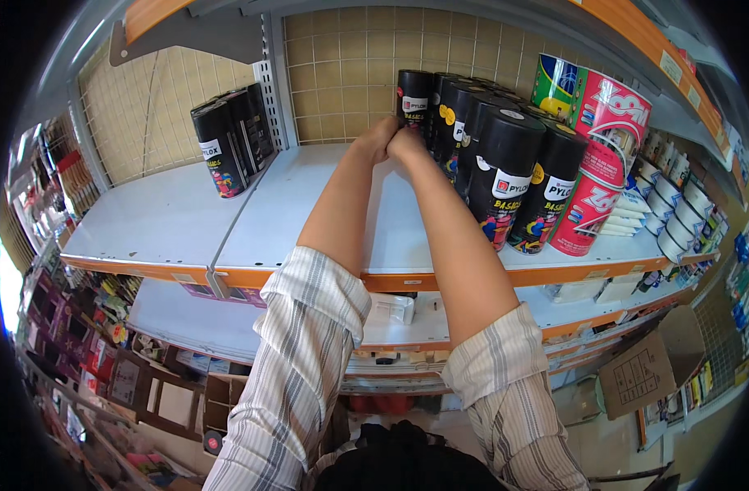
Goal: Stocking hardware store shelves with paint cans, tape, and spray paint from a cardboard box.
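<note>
Both arms stretch out over the white metal shelf to a black Pylox spray paint can near the wire-mesh back. My left hand holds the can low on its left side. Against its lower front is my right hand, touching the left one; the fingertips of both are hidden. The can stands upright at the back end of a block of similar spray cans. A smaller group of black spray cans stands to the left, by the slotted upright.
Pink Zoom paint tins are stacked right of the cans, with white spools beyond. A slotted metal upright rises at the back. An orange shelf edge runs in front. Cardboard boxes lie lower down.
</note>
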The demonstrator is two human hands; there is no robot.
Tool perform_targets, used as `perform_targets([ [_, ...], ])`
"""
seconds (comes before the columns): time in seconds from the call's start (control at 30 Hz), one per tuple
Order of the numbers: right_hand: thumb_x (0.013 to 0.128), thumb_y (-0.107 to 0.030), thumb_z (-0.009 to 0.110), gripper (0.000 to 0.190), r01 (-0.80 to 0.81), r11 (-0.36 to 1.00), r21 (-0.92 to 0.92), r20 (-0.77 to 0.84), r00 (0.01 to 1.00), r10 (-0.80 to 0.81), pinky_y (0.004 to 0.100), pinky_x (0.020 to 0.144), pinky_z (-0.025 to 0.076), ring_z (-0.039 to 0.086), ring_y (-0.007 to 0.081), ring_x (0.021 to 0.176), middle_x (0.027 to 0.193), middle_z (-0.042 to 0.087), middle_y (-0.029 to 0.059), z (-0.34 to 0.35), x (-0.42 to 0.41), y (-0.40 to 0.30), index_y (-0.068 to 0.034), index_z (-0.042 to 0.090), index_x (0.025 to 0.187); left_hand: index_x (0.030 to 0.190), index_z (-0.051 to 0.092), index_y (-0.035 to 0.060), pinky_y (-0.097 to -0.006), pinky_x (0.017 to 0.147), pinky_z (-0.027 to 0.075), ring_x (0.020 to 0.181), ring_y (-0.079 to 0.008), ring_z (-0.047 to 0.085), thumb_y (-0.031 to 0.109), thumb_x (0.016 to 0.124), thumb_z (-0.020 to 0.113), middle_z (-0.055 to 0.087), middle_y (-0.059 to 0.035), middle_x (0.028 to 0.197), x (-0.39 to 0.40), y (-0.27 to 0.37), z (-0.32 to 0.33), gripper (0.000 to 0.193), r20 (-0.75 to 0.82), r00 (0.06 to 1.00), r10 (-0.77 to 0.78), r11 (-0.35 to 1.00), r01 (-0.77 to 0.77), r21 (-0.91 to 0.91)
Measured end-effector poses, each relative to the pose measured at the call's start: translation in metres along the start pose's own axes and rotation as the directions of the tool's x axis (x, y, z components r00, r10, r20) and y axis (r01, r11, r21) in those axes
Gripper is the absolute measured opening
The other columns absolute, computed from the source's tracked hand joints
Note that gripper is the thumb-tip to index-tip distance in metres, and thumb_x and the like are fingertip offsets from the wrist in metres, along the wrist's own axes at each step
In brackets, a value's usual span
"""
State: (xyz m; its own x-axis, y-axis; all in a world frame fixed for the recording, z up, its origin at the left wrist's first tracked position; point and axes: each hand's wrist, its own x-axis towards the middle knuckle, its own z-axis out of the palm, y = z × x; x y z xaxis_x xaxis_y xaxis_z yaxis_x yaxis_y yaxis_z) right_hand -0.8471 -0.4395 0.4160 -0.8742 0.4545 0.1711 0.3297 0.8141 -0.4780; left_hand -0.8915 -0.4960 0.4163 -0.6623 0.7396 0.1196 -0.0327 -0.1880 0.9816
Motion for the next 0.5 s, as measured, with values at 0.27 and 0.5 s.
perform_targets([
  [0.27, 0.080, -0.013, 0.051, 0.038, -0.089, 0.989, -0.122, -0.169, 0.983, 0.068, 0.0389, 0.095, 0.041, 0.050, 0.0336, 0.114, 0.124, 0.051, 0.0199, -0.005, 0.020, 0.012, 0.001, 0.056, 0.115, 0.109, 0.052, -0.0018, -0.0367, 0.082, 0.046, 0.091, -0.0226, 0.058, 0.025, 0.088, 0.042, 0.060, -0.0149, 0.102, -0.008, 0.025, 0.021, 0.036, 0.071, 0.994, -0.087, 0.996, 0.084, 0.041],
  [0.5, 0.083, -0.023, 0.057, 0.036, 0.376, 0.910, -0.175, -0.169, 0.899, -0.404, 0.0416, 0.079, 0.047, 0.059, 0.0378, 0.091, 0.095, 0.060, 0.0261, -0.066, -0.160, -0.088, 0.008, 0.059, 0.100, 0.127, 0.046, 0.0036, -0.0315, 0.099, 0.032, 0.121, -0.0211, 0.041, 0.033, 0.090, 0.045, 0.048, -0.0121, 0.127, -0.112, 0.096, -0.042, 0.047, 0.016, 0.924, 0.381, 0.770, -0.326, 0.549],
])
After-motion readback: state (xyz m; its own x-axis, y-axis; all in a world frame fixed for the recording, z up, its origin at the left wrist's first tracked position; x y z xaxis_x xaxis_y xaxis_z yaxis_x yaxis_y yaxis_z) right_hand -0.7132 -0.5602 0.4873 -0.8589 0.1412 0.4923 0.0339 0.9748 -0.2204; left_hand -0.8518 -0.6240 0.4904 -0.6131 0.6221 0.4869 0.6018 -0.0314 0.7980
